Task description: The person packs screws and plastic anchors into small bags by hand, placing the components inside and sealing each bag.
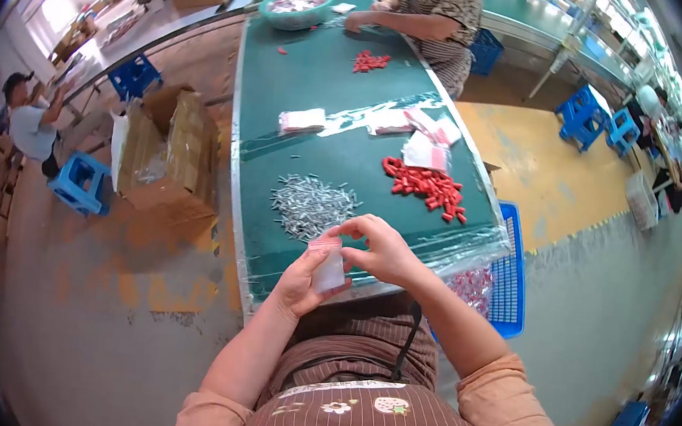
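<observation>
Held upright near the table's front edge is a small clear zip bag (329,273) with a red-striped top. My left hand (296,286) is closed around its left side and lower part. At the striped mouth, the bent fingers of my right hand (383,251) pinch the bag's upper right edge. Just beyond lies a pile of small silver screws (309,207). Further right is a heap of red plastic plugs (427,188), touching a loose stack of zip bags (427,151). What the bag contains cannot be made out.
More bag stacks (302,120) lie across the green table (288,76). At the far end a person (438,17) works beside a basin (295,10) and a smaller red pile (370,61). A blue crate (513,279) stands at right, a cardboard box (174,156) at left.
</observation>
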Motion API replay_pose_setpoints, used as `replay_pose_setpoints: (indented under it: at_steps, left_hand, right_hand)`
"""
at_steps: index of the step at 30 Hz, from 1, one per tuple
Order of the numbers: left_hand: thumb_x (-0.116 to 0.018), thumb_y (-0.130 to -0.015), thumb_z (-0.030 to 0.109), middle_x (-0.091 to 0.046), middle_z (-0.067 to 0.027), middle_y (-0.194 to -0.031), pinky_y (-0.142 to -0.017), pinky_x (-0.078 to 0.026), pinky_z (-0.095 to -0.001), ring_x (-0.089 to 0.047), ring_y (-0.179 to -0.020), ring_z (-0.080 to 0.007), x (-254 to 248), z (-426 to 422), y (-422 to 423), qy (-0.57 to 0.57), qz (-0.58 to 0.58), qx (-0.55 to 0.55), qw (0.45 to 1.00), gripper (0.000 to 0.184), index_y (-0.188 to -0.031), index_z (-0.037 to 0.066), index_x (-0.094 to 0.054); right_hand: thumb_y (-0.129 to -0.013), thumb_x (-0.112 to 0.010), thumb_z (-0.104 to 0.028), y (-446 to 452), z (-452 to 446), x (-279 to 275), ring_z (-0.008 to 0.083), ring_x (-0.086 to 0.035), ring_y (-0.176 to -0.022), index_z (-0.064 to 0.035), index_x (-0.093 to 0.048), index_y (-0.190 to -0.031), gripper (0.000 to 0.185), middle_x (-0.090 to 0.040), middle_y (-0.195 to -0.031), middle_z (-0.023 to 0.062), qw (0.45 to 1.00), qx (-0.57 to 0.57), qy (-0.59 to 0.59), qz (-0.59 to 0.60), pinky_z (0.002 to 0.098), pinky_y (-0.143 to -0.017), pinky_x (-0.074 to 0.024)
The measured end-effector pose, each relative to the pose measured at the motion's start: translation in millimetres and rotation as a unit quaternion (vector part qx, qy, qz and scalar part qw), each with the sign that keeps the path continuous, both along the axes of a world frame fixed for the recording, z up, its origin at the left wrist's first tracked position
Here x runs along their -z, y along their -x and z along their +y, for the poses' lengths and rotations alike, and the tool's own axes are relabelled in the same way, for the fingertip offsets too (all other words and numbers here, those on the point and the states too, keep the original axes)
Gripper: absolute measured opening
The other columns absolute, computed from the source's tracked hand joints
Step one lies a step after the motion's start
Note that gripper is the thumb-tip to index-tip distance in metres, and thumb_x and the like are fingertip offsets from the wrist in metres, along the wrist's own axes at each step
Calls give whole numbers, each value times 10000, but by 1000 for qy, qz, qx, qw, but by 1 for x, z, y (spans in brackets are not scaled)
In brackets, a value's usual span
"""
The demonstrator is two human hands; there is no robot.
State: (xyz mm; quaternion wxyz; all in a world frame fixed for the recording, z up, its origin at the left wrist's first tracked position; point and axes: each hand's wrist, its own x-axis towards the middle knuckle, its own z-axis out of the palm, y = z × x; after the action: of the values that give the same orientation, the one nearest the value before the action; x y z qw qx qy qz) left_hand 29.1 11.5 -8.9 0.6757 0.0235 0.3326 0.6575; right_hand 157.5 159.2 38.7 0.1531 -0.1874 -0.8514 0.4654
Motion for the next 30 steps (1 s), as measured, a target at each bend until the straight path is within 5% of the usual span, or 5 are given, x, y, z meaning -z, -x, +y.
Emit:
replay_pose_setpoints:
  at_steps: [4, 8, 11, 19, 30]
  left_hand:
    - [-560, -992, 212, -581, -80, -1222, -849, -557, -458, -610, -1080, -224, 6, 0, -23, -9, 51, -15, 999, 498, -1453, 149, -381]
    - [-567, -981, 185, -552, -134, -1308, -911, -537, -432, -605, -1138, -266, 15, 9, -34, -20, 144, -22, 989, 580, -1489, 133, -292]
    - [-570, -979, 160, -609, -118, -1198, -924, -534, -412, -625, -1083, -248, 16, 7, -20, -36, 131, -23, 990, 447, -1395, 100, -418]
    - [-586, -973, 188, -612, -96, -1175, -919, -536, -412, -628, -1070, -235, 29, 1, -31, -11, 72, -56, 996, 343, -1296, 101, -514]
    - [-548, -986, 178, -606, -126, -1114, -863, -561, -483, -632, -963, -251, 37, -15, -15, -12, -49, -27, 998, 252, -1223, 97, -518]
  right_hand:
    - [-808, -724, -194, -37, -23, 40, 273, -621, -970, -12, -637, -1091, 347, -633, -1002, 148, 981, 112, 144, 64, 371, -867, -499]
    - [-807, -746, -222, -34, -36, 51, 245, -625, -884, 3, -604, -1036, 351, -608, -947, 130, 988, 118, 58, 83, 348, -780, -516]
    - [-818, -702, -215, -23, -42, 50, 326, -632, -877, -12, -601, -968, 273, -614, -889, 166, 987, 133, 89, 15, 400, -773, -500]
    - [-871, -666, -146, -27, -42, 57, 232, -631, -821, -14, -670, -948, 152, -603, -894, 121, 962, 155, 221, 34, 334, -748, -506]
    - [-897, -658, -103, -24, -39, 48, 165, -619, -787, -4, -671, -952, 114, -635, -900, 84, 992, 101, 72, 6, 284, -720, -499]
